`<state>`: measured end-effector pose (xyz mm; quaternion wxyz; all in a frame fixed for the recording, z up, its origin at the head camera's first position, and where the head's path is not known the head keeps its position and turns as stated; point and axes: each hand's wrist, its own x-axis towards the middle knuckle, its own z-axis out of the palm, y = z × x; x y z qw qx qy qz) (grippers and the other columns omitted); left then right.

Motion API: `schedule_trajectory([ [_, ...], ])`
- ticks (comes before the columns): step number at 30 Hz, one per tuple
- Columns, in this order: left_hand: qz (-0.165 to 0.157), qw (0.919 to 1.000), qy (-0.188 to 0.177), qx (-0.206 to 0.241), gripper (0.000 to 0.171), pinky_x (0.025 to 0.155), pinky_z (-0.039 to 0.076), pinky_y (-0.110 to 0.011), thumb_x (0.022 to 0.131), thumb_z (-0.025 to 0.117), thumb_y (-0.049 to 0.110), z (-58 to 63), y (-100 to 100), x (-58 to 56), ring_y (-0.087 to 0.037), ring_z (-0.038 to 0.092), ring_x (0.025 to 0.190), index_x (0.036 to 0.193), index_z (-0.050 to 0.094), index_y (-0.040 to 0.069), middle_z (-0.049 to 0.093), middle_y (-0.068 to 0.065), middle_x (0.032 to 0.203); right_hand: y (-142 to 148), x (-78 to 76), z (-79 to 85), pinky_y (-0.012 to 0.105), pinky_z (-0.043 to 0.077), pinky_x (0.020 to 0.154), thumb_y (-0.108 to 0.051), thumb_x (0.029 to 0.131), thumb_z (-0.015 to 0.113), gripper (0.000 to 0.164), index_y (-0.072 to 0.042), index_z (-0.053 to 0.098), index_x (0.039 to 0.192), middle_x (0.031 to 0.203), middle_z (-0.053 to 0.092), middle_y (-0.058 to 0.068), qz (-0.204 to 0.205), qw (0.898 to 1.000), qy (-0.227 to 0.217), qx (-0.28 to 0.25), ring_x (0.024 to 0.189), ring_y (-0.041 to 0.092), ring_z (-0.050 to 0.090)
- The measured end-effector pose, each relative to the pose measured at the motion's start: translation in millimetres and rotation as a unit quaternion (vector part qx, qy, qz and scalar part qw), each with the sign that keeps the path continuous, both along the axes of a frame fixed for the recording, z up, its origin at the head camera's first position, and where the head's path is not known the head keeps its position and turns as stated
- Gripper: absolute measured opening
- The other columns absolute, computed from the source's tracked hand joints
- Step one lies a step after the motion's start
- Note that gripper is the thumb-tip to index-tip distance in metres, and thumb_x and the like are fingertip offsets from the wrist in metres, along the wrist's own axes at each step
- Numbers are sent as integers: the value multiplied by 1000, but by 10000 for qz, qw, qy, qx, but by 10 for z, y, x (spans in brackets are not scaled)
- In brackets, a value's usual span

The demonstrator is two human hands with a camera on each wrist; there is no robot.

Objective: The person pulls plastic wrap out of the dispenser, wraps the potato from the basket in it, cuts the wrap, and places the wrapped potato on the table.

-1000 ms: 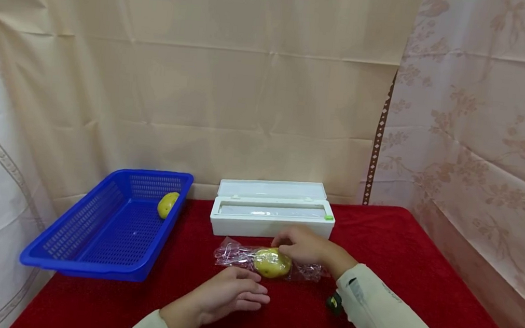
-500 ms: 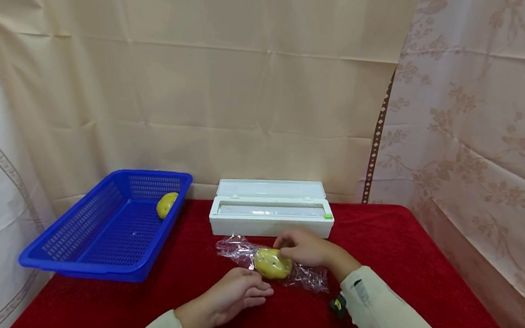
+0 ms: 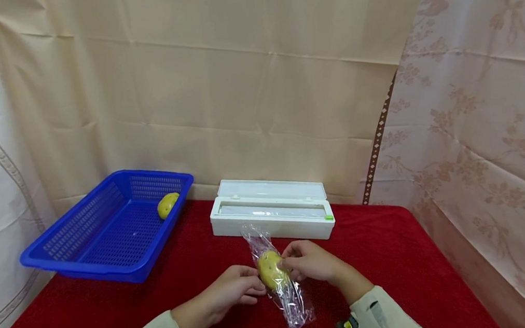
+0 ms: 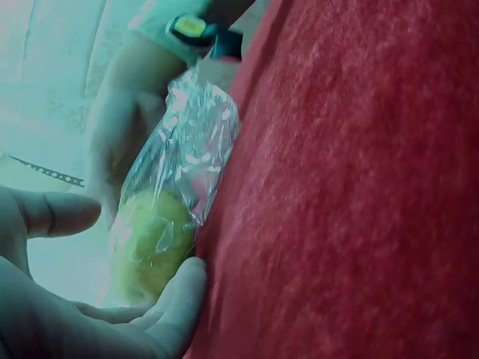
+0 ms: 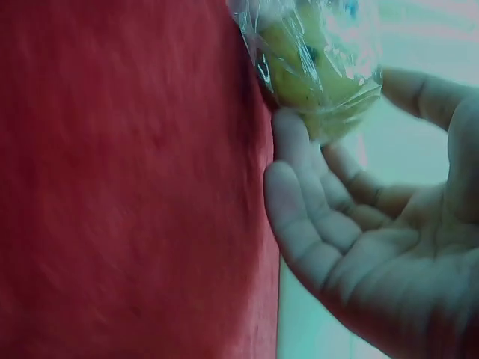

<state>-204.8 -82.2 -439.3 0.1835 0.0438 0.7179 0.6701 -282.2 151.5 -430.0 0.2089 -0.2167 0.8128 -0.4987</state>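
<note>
A yellow potato (image 3: 273, 270) wrapped in clear plastic film (image 3: 294, 302) lies slantwise on the red cloth, the film's loose ends sticking out both ways. My right hand (image 3: 312, 262) pinches the potato from the right; in the right wrist view its thumb (image 5: 419, 93) and fingertips (image 5: 292, 131) meet the wrapped potato (image 5: 307, 71). On the other side is my left hand (image 3: 232, 291), fingers relaxed beside the potato. In the left wrist view the left fingertips (image 4: 191, 277) reach its lower end, while the thumb (image 4: 71, 215) stays apart.
Behind the potato stands a white cling film box (image 3: 271, 229) with its lid raised. A blue plastic basket (image 3: 140, 273) sits at the left, with another yellow potato (image 3: 167, 205) against its right wall. Red cloth (image 3: 403, 265) covers the table; curtains hang behind and at the sides.
The wrapped potato has turned from lying crosswise to slanting, its right film end swinging toward me. My right hand has come nearer and slightly right. My left fingers are now beside the potato.
</note>
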Motion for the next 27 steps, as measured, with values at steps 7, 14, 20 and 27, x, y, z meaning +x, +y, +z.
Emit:
schedule_trajectory([
  [7, -389, 9955, 521, -687, 49, 80, 60, -40, 89, 65, 10, 36, -46, 44, -20, 69, 94, 130, 57, -15, 71, -14, 110, 27, 289, 5, 28, 55, 63, -24, 95, 72, 30, 2, 59, 103, 84, 64, 8, -376, 9978, -402, -382, 71, 16, 61],
  [14, -964, 9851, 781, -1195, 42, 73, 57, -34, 87, 69, 9, 39, -119, 72, -18, 69, 88, 125, 64, -10, 74, -9, 99, 83, 490, -81, 33, 58, 63, -32, 92, 74, 34, -2, 60, 101, 85, 70, 10, -528, 9957, -718, -260, 73, 21, 72],
  [20, -1163, 9795, 912, -1371, 41, 68, 55, -32, 89, 70, 12, 18, -129, 12, -18, 67, 81, 124, 65, -8, 74, -8, 97, 100, 524, -127, 32, 57, 61, -32, 93, 73, 34, -1, 60, 102, 84, 71, 9, -633, 9954, -664, -261, 73, 22, 73],
  [27, -1246, 9659, 1397, -1792, 41, 72, 57, -30, 85, 76, 14, 19, -179, -28, -16, 68, 85, 120, 67, -7, 74, -7, 96, 74, 496, -155, 34, 57, 62, -32, 95, 72, 36, -1, 60, 106, 88, 71, 9, -625, 9961, -557, -289, 76, 24, 74],
])
